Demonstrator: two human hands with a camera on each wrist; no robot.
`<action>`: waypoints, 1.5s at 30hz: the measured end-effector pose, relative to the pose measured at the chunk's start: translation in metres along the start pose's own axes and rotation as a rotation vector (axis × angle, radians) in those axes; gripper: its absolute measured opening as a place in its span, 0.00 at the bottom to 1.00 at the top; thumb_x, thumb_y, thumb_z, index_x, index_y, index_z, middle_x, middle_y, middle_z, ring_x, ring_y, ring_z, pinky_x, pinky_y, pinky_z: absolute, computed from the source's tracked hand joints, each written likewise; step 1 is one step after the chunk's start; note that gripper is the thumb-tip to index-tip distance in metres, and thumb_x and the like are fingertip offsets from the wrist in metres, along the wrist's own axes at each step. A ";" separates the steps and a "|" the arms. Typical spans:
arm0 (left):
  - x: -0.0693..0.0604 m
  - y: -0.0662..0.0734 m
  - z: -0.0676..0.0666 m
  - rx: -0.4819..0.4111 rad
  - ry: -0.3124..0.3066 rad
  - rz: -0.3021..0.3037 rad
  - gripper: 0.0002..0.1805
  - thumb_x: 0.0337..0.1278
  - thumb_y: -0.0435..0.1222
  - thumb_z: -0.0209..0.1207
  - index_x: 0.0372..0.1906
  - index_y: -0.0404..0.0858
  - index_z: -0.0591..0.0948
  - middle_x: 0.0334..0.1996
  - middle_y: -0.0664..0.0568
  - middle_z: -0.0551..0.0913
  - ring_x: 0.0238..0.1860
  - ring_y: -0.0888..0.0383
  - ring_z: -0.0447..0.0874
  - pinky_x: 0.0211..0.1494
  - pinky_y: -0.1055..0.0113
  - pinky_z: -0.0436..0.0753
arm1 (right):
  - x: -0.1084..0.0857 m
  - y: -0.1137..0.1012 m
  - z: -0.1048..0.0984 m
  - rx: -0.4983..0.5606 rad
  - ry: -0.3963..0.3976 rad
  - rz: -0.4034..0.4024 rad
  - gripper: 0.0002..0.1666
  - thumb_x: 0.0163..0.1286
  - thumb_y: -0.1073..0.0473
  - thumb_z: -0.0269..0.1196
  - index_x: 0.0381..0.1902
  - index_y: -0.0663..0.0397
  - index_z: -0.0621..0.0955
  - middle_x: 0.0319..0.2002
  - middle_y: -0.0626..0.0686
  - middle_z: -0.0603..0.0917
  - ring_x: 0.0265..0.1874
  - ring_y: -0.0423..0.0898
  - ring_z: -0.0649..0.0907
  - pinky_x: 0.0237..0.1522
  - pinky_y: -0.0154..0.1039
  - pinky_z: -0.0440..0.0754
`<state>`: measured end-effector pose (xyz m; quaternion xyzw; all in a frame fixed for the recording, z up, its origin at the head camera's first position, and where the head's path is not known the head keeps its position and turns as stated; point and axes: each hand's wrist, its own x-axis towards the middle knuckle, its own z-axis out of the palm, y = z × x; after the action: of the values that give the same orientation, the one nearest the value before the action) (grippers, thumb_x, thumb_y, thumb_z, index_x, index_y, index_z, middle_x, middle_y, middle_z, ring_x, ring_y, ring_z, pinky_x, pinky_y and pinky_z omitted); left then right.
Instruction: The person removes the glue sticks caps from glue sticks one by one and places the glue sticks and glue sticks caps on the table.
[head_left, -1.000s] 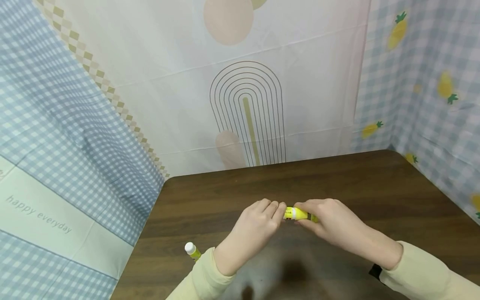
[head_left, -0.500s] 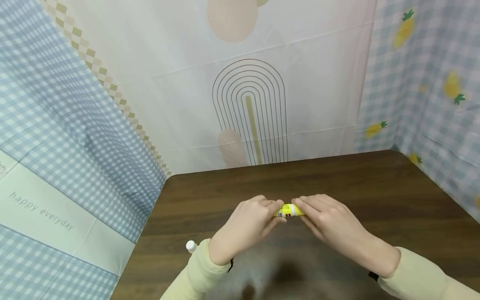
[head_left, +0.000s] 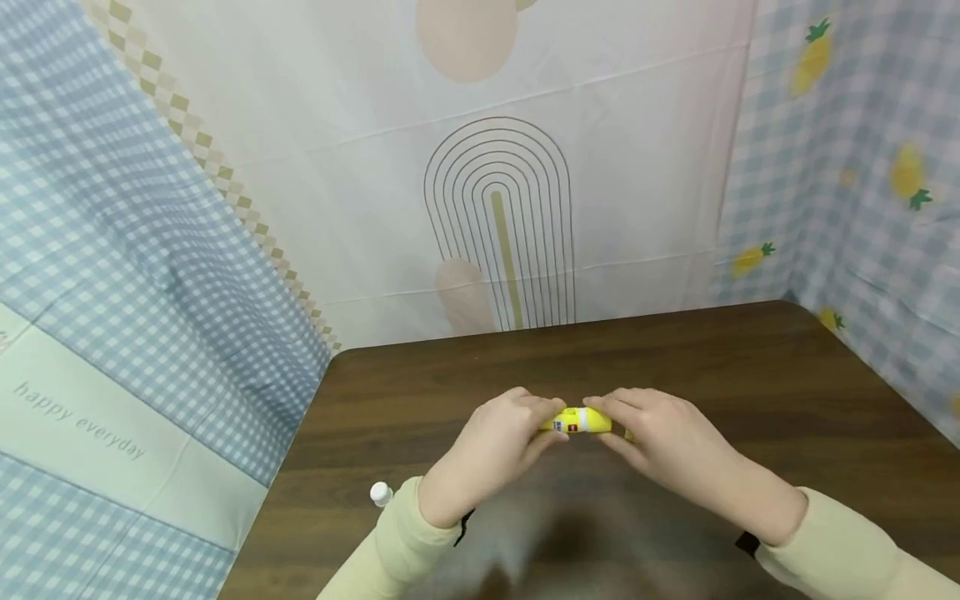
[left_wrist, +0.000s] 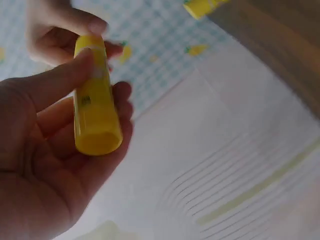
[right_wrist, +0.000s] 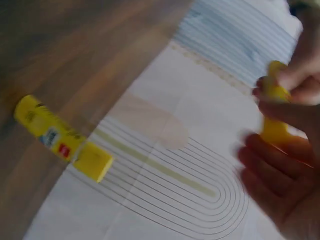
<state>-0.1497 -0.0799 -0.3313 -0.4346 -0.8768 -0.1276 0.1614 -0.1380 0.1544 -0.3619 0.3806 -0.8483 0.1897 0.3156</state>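
A yellow glue stick (head_left: 575, 420) with a white band is held level above the table, between both hands. My left hand (head_left: 504, 433) grips its left part, and in the left wrist view the thumb lies along the yellow barrel (left_wrist: 95, 110). On the right end of the stick, the thumb and fingers of my right hand (head_left: 667, 433) pinch it; in the right wrist view those fingers are blurred. A second yellow glue stick (right_wrist: 65, 137) is on the table beyond the right hand, which mostly hides it in the head view.
Beside the left sleeve (head_left: 401, 533) stands a white-capped tube (head_left: 381, 493), its body covered by the sleeve. The dark wooden table (head_left: 420, 375) ends at a printed cloth (head_left: 360, 208) at the back, with checked cloths on both sides.
The left hand has turned, so its thumb and forefinger now show along the stick. The held stick has shifted slightly left. The left sleeve covers more of the white-capped tube.
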 end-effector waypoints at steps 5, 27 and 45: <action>-0.004 0.009 0.010 0.391 0.227 0.178 0.17 0.50 0.37 0.75 0.45 0.39 0.86 0.38 0.56 0.88 0.39 0.61 0.81 0.47 0.74 0.80 | 0.005 0.001 -0.014 0.163 -0.267 0.184 0.17 0.61 0.55 0.75 0.47 0.52 0.87 0.36 0.41 0.86 0.26 0.31 0.77 0.29 0.34 0.78; -0.002 0.000 0.005 -0.074 -0.007 0.024 0.13 0.59 0.43 0.70 0.42 0.40 0.84 0.27 0.60 0.83 0.26 0.64 0.75 0.31 0.75 0.76 | -0.009 0.000 0.002 -0.097 0.102 -0.123 0.14 0.66 0.64 0.66 0.49 0.63 0.85 0.41 0.56 0.89 0.36 0.51 0.87 0.39 0.47 0.85; -0.008 0.011 0.008 0.287 0.235 0.176 0.19 0.50 0.35 0.76 0.48 0.37 0.86 0.42 0.53 0.88 0.43 0.60 0.83 0.52 0.73 0.79 | 0.000 0.006 -0.017 0.321 -0.320 0.219 0.14 0.68 0.49 0.69 0.48 0.45 0.86 0.37 0.35 0.84 0.29 0.31 0.78 0.32 0.33 0.78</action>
<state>-0.1375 -0.0757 -0.3410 -0.4640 -0.8198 -0.0368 0.3335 -0.1356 0.1681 -0.3502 0.3567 -0.8827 0.2924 0.0902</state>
